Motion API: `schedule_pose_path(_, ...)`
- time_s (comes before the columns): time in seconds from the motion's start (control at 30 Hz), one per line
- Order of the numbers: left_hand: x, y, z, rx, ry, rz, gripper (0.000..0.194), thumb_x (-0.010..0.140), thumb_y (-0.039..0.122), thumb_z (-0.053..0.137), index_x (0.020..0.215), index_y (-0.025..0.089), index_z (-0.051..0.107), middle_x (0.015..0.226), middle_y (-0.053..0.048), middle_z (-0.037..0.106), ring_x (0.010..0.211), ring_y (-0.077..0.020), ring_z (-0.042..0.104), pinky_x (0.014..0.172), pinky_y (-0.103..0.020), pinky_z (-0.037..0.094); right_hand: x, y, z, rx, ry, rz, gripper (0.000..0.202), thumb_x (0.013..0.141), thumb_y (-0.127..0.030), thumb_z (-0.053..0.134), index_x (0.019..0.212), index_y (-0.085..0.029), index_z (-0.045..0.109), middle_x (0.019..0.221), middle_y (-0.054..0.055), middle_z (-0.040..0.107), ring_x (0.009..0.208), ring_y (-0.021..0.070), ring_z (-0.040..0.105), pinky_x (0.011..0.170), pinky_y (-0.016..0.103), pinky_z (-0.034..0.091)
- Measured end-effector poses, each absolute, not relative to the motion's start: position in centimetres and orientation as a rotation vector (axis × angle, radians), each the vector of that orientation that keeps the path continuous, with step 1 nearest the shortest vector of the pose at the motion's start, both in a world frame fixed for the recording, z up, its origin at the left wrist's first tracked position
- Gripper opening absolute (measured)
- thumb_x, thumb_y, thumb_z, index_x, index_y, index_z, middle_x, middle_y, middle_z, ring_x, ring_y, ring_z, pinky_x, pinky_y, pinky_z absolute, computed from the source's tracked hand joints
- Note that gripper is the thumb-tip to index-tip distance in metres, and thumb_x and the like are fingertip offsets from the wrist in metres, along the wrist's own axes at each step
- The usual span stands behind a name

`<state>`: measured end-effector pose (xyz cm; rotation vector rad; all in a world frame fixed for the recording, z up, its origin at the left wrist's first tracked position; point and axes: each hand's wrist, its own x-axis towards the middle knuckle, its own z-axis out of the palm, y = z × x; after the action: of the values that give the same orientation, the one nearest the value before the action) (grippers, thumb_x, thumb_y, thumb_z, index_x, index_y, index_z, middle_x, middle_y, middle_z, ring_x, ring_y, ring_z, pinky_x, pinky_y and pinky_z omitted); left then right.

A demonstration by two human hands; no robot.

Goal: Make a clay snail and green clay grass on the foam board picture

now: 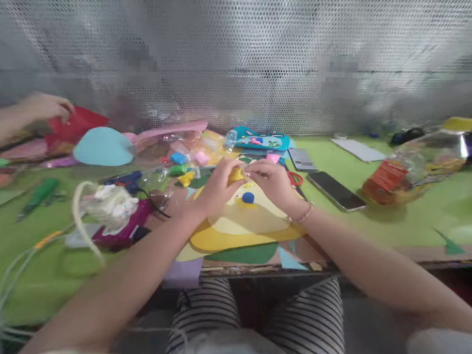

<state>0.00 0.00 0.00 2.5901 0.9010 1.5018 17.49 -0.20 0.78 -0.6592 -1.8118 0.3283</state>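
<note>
Yellow lump (pixel 236 175): it is in the left hand (pixel 219 187), raised above the far part of the pale yellow sheet (pixel 234 224); it looks like soft modelling material.
Left fingers: they are clamped on the lump, with the thumb toward the right hand (pixel 277 184).
Right fingers: the tips are drawn near each other, just beside the lump; I cannot tell whether they pinch its edge, some clear film, or nothing.
Work on the lump: in my judgement, the step in hand is handling this lump with both hands, perhaps to take off a piece or to free it from a wrapping; the small detail is too blurred to decide.
Next move on the lump: I judge that it calls for a steady left grip and a light, exact pull or pinch from the right fingertips.
Blue ball (pixel 248 197): it rests on the pale sheet, below the two hands, apart from the fingers; a careless drop of the wrist could press it.
Darker yellow sheet (pixel 208 241): it lies under the pale one, near the edge of the table (pixel 397 226).
Second yellow lump (pixel 186 179): it lies to the left of the left hand, apart from it.
Red scissors handle (pixel 296 179): just beyond the right hand.
</note>
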Motion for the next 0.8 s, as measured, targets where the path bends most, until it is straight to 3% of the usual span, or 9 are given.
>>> schedule_pose_path(0.17,-0.4,0.3,0.0,2.552,0.985,1.514,0.03,0.082,0.019,0.061,0.109,0.023,0.05,0.105,-0.005,0.057,0.101,-0.0186,0.055,0.088,-0.034,0.046,17.8,-0.3,1.4,-0.599,-2.021,0.462,0.028,0.093,-0.038,0.048,0.089,-0.023,0.072,0.098,0.006,0.062,0.097,0.0182,0.058,0.09,0.038,0.047)
schedule_pose_path(0.3,-0.7,0.9,0.2,2.628,1.073,1.482,0.028,0.082,0.017,0.06,0.108,0.023,0.052,0.103,-0.004,0.059,0.099,-0.0189,0.055,0.088,-0.035,0.045,18.2,0.8,0.3,-0.682,-2.021,0.618,0.035,0.093,-0.048,0.044,0.106,-0.027,0.069,0.109,0.006,0.051,0.111,0.0196,0.049,0.098,0.039,0.043)
schedule_pose_path(0.43,-1.4,1.7,0.5,2.626,1.532,1.316,0.027,0.082,0.016,0.056,0.109,0.02,0.057,0.106,-0.009,0.059,0.104,-0.0251,0.054,0.09,-0.04,0.045,19.6,3.2,-1.1,-0.932,-1.918,0.525,0.036,0.088,-0.033,0.054,0.122,-0.023,0.059,0.113,0.009,0.052,0.104,0.0208,0.053,0.092,0.039,0.047)
schedule_pose_path(0.53,-1.9,2.0,0.4,2.551,1.957,0.961,0.032,0.08,0.011,0.05,0.11,0.016,0.061,0.11,-0.015,0.058,0.106,-0.031,0.055,0.088,-0.045,0.044,21.0,4.8,-2.0,-1.021,-2.152,0.312,0.031,0.074,-0.019,0.068,0.104,-0.017,0.069,0.105,0.012,0.061,0.1,0.0256,0.056,0.091,0.042,0.046)
schedule_pose_path(0.6,-2.1,2.1,0.1,2.535,2.081,0.785,0.034,0.079,0.009,0.047,0.11,0.015,0.061,0.111,-0.016,0.059,0.107,-0.0325,0.055,0.09,-0.047,0.043,21.6,5.4,-2.5,-1.04,-2.27,0.218,0.024,0.072,-0.016,0.069,0.095,-0.016,0.072,0.099,0.013,0.064,0.097,0.0264,0.058,0.088,0.041,0.047)
schedule_pose_path(0.8,-1.3,2.3,-0.8,2.66,1.741,0.971,0.033,0.08,0.014,0.048,0.109,0.015,0.062,0.11,-0.013,0.06,0.107,-0.0277,0.054,0.097,-0.042,0.041,20.8,5.6,-3.0,-1.078,-2.274,0.271,0.01,0.074,-0.021,0.07,0.083,-0.019,0.074,0.088,0.008,0.07,0.082,0.0223,0.063,0.077,0.035,0.049)
